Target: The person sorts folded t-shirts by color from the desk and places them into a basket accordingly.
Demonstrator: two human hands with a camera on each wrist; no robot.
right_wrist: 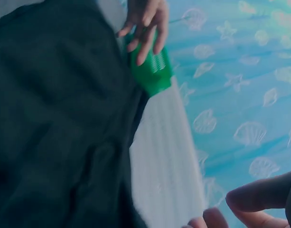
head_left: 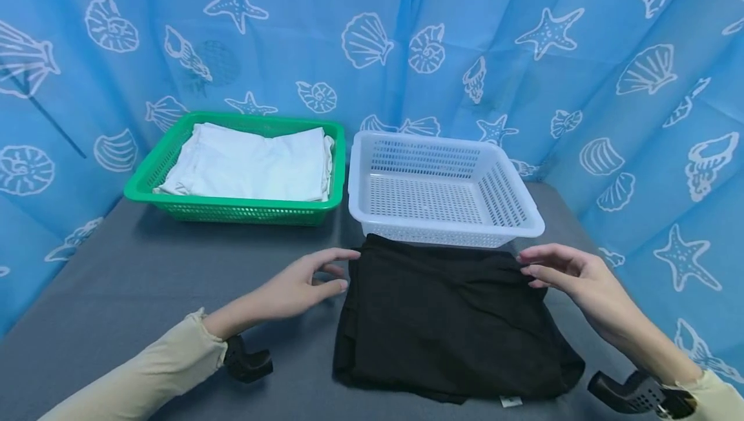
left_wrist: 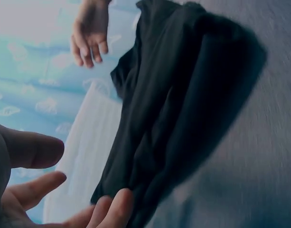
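A folded black garment [head_left: 447,324] lies on the grey table, with a small white tag [head_left: 511,401] at its near edge. At its upper left corner is my left hand [head_left: 305,282], thumb and fingers apart. My right hand [head_left: 581,285] is at the upper right corner, its fingers loosely bent. Neither hand grips the cloth; whether the fingertips touch it cannot be told. In the left wrist view the fingers [left_wrist: 117,209] overlap the end of the black garment [left_wrist: 169,104]. The right wrist view has the fingers [right_wrist: 261,194] apart from the cloth [right_wrist: 64,118].
Just behind the garment stands a white perforated basket [head_left: 447,230] with nothing in it. To its left, a green basket [head_left: 232,205] holds folded white cloth [head_left: 256,163]. A blue curtain [head_left: 395,92] with shell patterns hangs behind and beside the grey table [head_left: 279,356].
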